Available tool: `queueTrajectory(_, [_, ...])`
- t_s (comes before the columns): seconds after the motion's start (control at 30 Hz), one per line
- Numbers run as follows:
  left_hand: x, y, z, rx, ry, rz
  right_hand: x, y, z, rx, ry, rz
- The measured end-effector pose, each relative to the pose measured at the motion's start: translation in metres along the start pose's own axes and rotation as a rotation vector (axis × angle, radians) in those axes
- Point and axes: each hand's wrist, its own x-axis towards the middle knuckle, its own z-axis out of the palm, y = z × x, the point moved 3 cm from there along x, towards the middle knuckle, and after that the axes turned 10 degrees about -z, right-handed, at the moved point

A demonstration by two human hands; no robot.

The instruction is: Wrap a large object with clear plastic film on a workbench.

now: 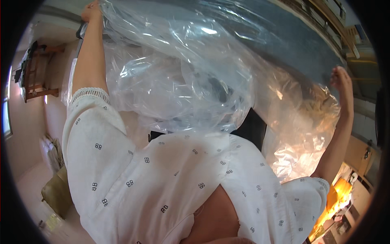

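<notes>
A large sheet of clear plastic film (183, 77) fills the middle of the view, crumpled and billowing, stretched across the space between the person's two raised arms. It lies over a long dark grey panel (284, 36) that runs from the upper middle toward the far right, and its right part hangs down in shiny folds that catch warm orange light.

The left hand (91, 11) is at the far upper left, closed on the top edge of the film where it meets the end of the dark panel. The right hand (341, 79) is well apart from it, at the right, up against the film's right edge near the panel; whether its fingers are clamped on the plastic cannot be told.

Nearer, the person's white patterned blouse (162, 179) with lace-trimmed sleeves takes up the lower half of the view. At far left, a wooden stand (34, 81) stands against a pale wall. At lower left an olive cushion (57, 193) lies on the floor. At lower right sits orange-lit clutter (339, 199).
</notes>
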Motion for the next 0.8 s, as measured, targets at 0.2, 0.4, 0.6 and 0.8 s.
queueTrajectory(0.2, [-0.033, 0.044, -0.011, -0.286, -0.074, -0.167, -0.172, 0.026, 0.227, 0.203, -0.932, 0.459])
queueTrajectory(0.4, [-0.063, 0.056, -0.007, -0.593, -0.213, -0.224, -0.162, 0.014, 0.219, 0.446, -0.192, -0.041])
queueTrajectory(0.6, [-0.1, 0.088, -0.021, -0.705, -0.437, 0.047, -0.177, -0.063, 0.128, 0.709, 0.547, -0.088])
queueTrajectory(0.8, [-0.036, 0.018, 0.039, -0.646, -0.304, 0.336, -0.181, -0.076, 0.062, 0.918, 0.482, -0.071])
